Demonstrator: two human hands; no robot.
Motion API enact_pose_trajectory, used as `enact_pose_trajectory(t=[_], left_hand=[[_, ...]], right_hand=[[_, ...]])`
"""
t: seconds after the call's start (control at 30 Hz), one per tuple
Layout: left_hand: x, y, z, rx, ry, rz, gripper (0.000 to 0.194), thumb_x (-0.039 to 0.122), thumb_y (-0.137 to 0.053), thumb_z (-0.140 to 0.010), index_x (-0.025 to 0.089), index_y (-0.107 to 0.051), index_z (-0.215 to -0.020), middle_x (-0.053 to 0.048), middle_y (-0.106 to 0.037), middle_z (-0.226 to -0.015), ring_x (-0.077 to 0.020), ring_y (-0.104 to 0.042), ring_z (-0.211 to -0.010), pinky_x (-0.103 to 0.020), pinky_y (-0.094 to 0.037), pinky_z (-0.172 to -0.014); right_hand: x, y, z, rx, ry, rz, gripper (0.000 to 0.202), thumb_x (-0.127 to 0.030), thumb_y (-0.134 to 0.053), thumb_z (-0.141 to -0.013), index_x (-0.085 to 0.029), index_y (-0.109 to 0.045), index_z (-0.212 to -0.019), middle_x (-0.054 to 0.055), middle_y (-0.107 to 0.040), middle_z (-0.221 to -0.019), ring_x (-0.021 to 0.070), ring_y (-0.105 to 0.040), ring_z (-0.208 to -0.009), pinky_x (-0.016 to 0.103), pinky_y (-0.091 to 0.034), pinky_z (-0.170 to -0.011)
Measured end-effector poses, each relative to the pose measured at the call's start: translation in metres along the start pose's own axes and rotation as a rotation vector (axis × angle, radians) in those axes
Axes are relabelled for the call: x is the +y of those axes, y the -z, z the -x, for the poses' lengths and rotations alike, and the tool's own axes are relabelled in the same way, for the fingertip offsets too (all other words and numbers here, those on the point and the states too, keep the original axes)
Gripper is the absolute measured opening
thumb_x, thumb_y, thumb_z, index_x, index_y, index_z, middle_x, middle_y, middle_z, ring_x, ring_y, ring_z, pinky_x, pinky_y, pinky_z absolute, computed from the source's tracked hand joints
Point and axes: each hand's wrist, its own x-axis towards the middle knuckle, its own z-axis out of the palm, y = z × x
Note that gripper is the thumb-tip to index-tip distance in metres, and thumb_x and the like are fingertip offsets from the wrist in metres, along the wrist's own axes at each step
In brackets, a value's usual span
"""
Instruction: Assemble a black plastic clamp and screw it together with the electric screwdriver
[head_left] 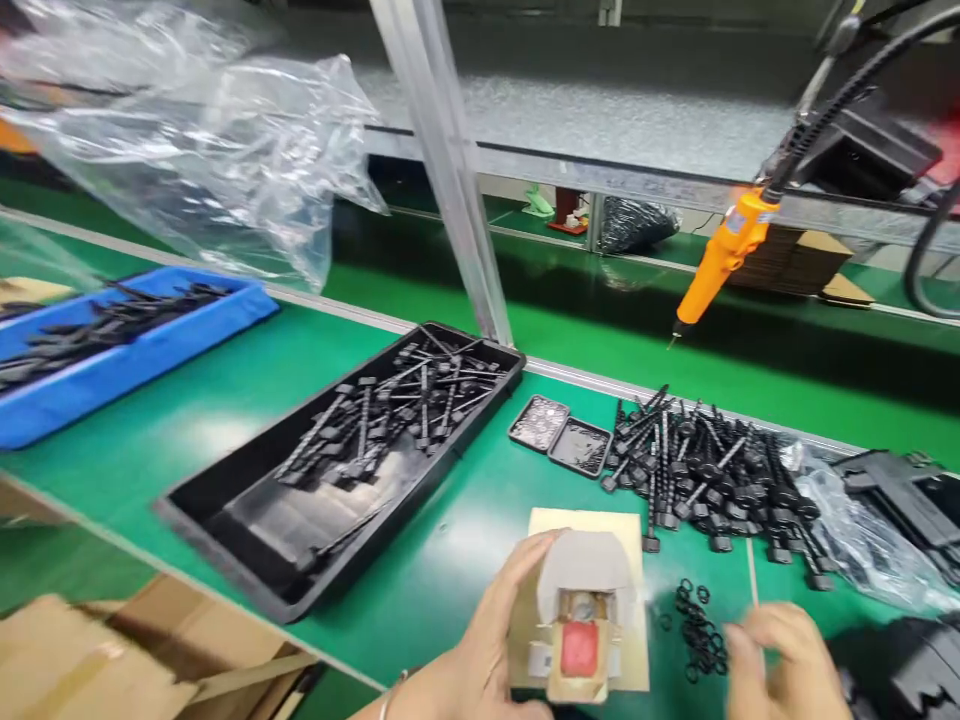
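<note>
Head view: my left hand (487,640) has its fingers clamped on a small cardboard box (579,620) at the lower centre. My right hand (780,665) is blurred beside black rings (697,630); I cannot tell its fingers' state. Bare green worktop (450,570) lies between box and black tray (337,470).

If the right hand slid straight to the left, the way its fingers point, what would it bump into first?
Probably the little black rings lying just left of the right hand, then the cardboard block that the left hand holds. Depth is hard to judge.
</note>
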Motion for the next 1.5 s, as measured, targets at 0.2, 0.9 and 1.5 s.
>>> enact_pose_trajectory(t=[0.2,0.9,1.5], left_hand=[[-0.023,-0.022,-0.022,0.0,0.098,0.041,0.073,0.041,-0.074,-0.081,0.031,-0.04,-0.145,-0.014,-0.064,-0.131,-0.0345,-0.065,-0.114,-0.045,-0.059,-0.093],[-0.005,-0.016,0.005,-0.043,0.179,-0.312,0.129,0.06,-0.085,-0.059,0.035,-0.004,-0.156,-0.019,-0.045,-0.147,-0.0497,-0.052,-0.126,-0.071,-0.046,-0.099],[0.025,0.051,-0.043,-0.147,0.237,-0.522,0.101,0.04,-0.078,-0.069,0.028,-0.023,-0.153,-0.015,-0.036,-0.156,-0.0387,-0.039,-0.141,-0.057,-0.038,-0.114]], right_hand=[[0.016,-0.026,-0.014,-0.064,0.073,0.001,0.016,-0.012,-0.045,-0.102,-0.015,-0.06,-0.098,0.006,-0.063,-0.078,0.0173,-0.058,-0.069,0.029,-0.049,-0.061],[-0.001,-0.008,0.024,-0.596,-0.05,-0.108,0.05,-0.03,-0.079,-0.083,-0.023,-0.055,-0.126,0.008,-0.067,-0.116,0.0263,-0.068,-0.099,0.034,-0.058,-0.079],[-0.004,-0.037,0.009,-0.392,0.096,-0.055,0.02,-0.007,-0.048,-0.092,-0.017,-0.062,-0.103,0.008,-0.07,-0.094,0.0248,-0.066,-0.079,0.038,-0.059,-0.07]])
